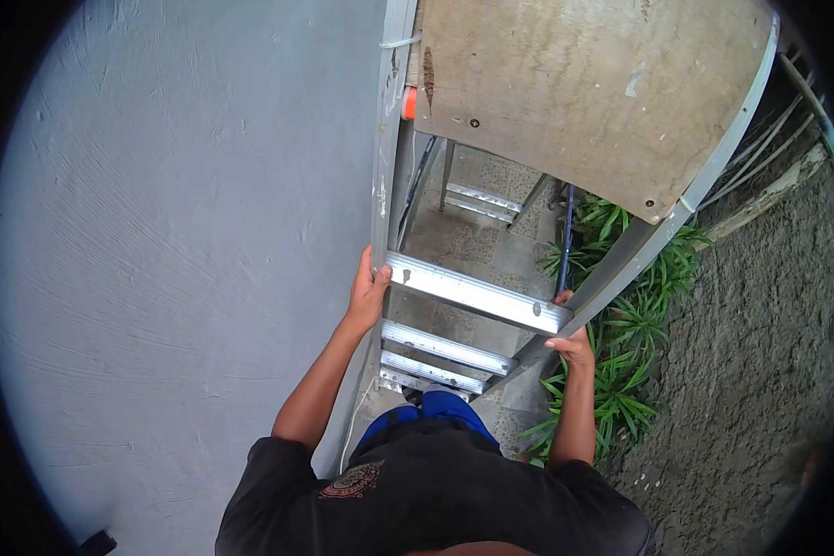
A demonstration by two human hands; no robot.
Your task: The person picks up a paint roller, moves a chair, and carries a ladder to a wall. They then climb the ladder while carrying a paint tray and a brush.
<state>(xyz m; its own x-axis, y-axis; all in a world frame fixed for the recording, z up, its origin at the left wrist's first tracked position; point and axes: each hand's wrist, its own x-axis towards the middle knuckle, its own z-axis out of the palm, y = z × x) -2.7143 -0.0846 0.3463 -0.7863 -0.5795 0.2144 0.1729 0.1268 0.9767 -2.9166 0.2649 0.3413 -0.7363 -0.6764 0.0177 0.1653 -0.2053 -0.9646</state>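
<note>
An aluminium stepladder (477, 295) stands in front of me, its rungs running down toward my feet. My left hand (369, 292) is wrapped round the ladder's left rail beside a rung. On the opposite side, my right hand (573, 345) grips the right rail, with the thumb near that rung's right end. A plywood board (584, 88) with screws in it covers the upper part of the ladder. Between board and left rail shows a small orange object (409, 104).
A smooth grey wall (176, 232) rises close on the left. Green plants (621, 398) and a rough wall (741, 361) line the right, with sticks (769, 190) above. Below is a patterned tile floor (454, 243).
</note>
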